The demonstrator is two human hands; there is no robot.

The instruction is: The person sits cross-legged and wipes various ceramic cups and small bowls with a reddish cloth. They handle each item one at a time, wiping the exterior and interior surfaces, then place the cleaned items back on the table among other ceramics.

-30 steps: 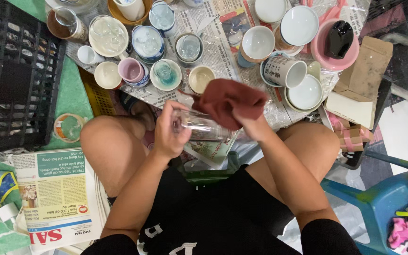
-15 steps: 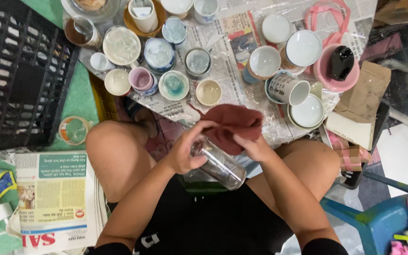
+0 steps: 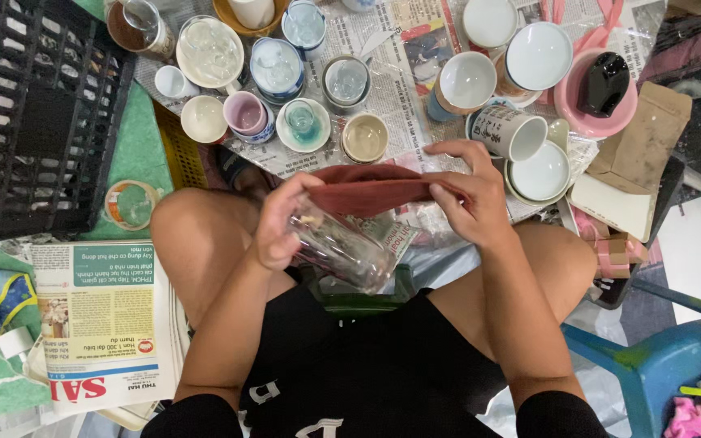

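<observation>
Seen from above, seated, bare knees spread across mid-frame. Left hand wrapped around a clear glass tumbler tilted on its side at centre. Right hand pinching a dark red cloth stretched flat over the tumbler's upper end, touching it. Across the top, cups and bowls crowded on spread newspaper: a pink cup, a beige bowl, a white mug lying sideways. Black plastic crate at upper left, folded newspaper at lower left, blue plastic stool at lower right
</observation>
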